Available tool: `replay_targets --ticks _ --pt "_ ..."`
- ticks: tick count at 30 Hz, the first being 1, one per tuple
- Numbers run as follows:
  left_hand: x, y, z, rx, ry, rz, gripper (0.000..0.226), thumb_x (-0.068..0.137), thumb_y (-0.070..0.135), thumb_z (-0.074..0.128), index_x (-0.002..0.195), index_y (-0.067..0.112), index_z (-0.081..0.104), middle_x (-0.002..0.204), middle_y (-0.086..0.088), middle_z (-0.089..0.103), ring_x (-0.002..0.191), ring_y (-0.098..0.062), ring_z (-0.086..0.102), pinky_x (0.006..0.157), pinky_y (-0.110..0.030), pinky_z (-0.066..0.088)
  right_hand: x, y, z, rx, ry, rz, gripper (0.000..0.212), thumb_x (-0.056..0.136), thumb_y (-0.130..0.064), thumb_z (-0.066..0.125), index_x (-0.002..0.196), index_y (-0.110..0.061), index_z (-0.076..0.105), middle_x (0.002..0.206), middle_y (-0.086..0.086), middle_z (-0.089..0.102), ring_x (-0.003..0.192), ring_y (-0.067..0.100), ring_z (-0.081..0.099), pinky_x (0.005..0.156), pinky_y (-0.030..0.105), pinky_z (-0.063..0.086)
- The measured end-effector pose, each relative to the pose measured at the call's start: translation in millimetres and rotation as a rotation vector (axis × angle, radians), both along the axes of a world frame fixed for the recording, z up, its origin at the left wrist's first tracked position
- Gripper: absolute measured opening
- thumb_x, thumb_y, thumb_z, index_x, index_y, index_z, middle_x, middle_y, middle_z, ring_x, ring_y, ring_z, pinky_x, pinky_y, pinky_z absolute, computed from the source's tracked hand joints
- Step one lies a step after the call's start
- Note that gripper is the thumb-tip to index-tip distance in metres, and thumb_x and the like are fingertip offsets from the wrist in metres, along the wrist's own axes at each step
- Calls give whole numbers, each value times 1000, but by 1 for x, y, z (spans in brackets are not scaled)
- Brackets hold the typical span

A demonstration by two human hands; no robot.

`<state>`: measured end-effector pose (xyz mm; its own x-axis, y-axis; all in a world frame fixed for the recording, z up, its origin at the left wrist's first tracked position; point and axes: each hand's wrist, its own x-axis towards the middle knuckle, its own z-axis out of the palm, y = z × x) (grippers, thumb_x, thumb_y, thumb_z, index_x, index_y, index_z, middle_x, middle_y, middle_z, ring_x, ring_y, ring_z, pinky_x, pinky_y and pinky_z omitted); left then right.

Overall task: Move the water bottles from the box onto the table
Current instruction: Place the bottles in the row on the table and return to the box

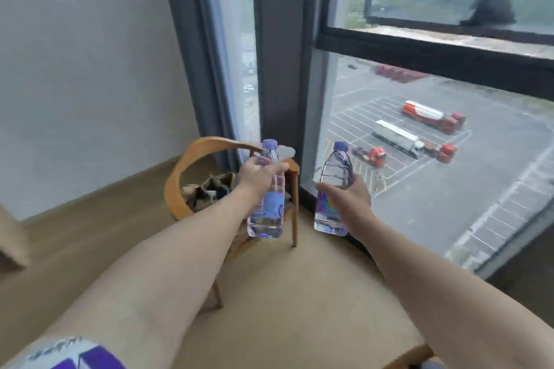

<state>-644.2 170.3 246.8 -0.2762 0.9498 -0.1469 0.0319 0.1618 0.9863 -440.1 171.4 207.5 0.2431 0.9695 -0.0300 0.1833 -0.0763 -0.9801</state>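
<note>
Closest to me, at the lower edge of the view, lies the table, its pale top spreading beneath both my forearms. Above it, my left hand is clamped round the upper body of one bottle, thumb and fingers wrapped just under the shoulder, and my right hand is closed on the middle of a second bottle. Both bottles stand nearly upright in my grip, purple caps up, long axes close to vertical, bases hanging clear above the tabletop's far edge and not touching it. Neither hand looks much nearer the surface than the other; the left bottle hangs over the table's far left rim, partly in front of the chair, while the right one hangs nearer the window. What matters next, I judge, is that the table lies straight below and slightly toward me from both bases, so a short pull back and a level descent should seat them flat. Beyond the left bottle, on the chair seat, sits the box, its flaps open; I cannot tell whether more bottles remain inside. Past that, glass and trucks far below.
</note>
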Motion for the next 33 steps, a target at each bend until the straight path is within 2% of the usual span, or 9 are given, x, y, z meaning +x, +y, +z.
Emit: replay_targets --ticks 1,3,5,9,12,17,21,25,33 --pt "-35 -8 -1 13 5 44 44 68 31 88 99 10 64 95 -11 74 72 -18 73 64 -32 60 -36 1 0 7 -3 53 57 49 -45 87 95 -27 58 87 -4 71 69 1 67 57 18 51" --pt "-100 -27 -3 29 -2 117 34 75 21 87 92 14 59 88 -9 70 57 -12 68 50 -25 54 -106 0 -4 7 -12 177 63 50 -46 88 104 -27 61 92 -4 72 77 4 69 67 23 57" --pt "-162 -49 -4 16 -7 196 34 77 17 85 93 14 56 88 -9 67 60 -17 66 55 -29 56 -178 -4 -6 19 -27 291 61 52 -48 86 105 -28 63 93 -6 73 85 11 71 78 34 60" --pt "-277 -105 -5 -13 4 389 49 70 26 88 106 7 60 91 -10 73 68 -25 72 69 -37 61 -311 -26 -2 20 -17 467 60 53 -49 85 103 -31 58 96 -8 69 89 11 68 81 35 57" --pt "-354 -153 -5 -28 17 568 58 53 43 86 102 17 68 91 -5 77 79 -27 76 77 -42 63 -399 -47 4 8 -24 627 59 56 -46 85 104 -30 56 98 -7 67 87 9 66 71 29 53" --pt "-459 -226 -8 -10 -66 781 58 56 35 89 103 13 63 74 -9 75 56 -28 69 55 -38 59 -530 -85 9 -18 -2 878 58 52 -45 87 97 -32 54 96 -8 67 81 9 69 65 27 53" --pt "-530 -272 -12 -18 -65 957 56 57 38 89 101 17 61 76 -10 76 57 -29 71 51 -32 56 -628 -112 5 -39 2 1051 60 51 -44 87 100 -28 57 97 -5 68 80 12 70 61 27 53" --pt "-600 -302 -12 -44 30 1127 51 59 48 87 96 23 64 77 3 75 58 -11 72 47 -20 48 -725 -133 1 -29 40 1195 55 54 -45 88 96 -35 55 97 -9 68 78 7 70 59 23 53" --pt "-745 -340 5 -83 31 1353 58 52 53 86 97 23 63 86 -5 76 70 -22 76 69 -38 62 -912 -158 19 -31 47 1428 67 54 -49 88 109 -31 56 99 -10 69 83 9 71 69 29 57"
